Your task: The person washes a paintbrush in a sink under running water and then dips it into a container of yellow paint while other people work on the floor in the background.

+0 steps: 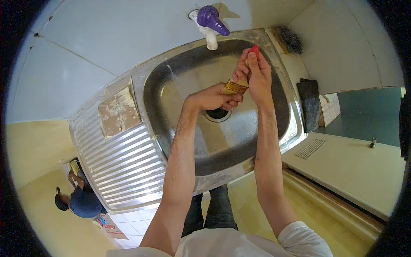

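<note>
Over a stainless steel sink basin [208, 141], a paintbrush with a gold-coloured metal ferrule [236, 87] is held between both hands. My left hand [221, 98] grips the brush at its lower left end, with the fingers curled under it. My right hand [258, 75] is beside it, up and to the right, closed around the handle, whose red tip [254, 49] pokes out past the thumb. Other fingertips show at the handle's left side; whose hand they belong to is partly hidden. Below the brush lies the round drain [218, 114].
A tap with a purple handle [210, 21] juts from the wall. A stained piece of cardboard [118, 112] lies on the ribbed drainboard [125, 170]. A dark cloth [308, 106] hangs at the right edge. Another person [82, 200] is at far left.
</note>
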The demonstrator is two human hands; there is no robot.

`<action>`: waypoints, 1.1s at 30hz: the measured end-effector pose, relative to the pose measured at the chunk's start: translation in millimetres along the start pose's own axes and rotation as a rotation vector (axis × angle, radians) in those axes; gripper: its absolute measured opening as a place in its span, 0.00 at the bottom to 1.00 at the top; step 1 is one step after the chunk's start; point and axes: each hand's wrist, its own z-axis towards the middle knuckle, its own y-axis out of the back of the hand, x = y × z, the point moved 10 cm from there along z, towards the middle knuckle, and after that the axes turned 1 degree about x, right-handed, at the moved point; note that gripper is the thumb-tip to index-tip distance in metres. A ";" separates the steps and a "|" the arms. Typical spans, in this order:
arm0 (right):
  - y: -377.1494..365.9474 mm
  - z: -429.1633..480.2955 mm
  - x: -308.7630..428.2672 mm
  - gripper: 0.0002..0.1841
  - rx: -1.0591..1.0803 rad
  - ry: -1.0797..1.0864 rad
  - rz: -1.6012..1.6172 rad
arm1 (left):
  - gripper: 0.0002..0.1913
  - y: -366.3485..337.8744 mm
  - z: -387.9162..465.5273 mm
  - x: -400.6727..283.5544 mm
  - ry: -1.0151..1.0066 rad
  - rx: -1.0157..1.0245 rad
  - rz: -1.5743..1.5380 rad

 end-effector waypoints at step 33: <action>11.2 5.6 -2.0 0.15 -0.085 -0.029 0.013 | 0.12 9.5 -5.0 -2.7 0.037 -0.096 0.112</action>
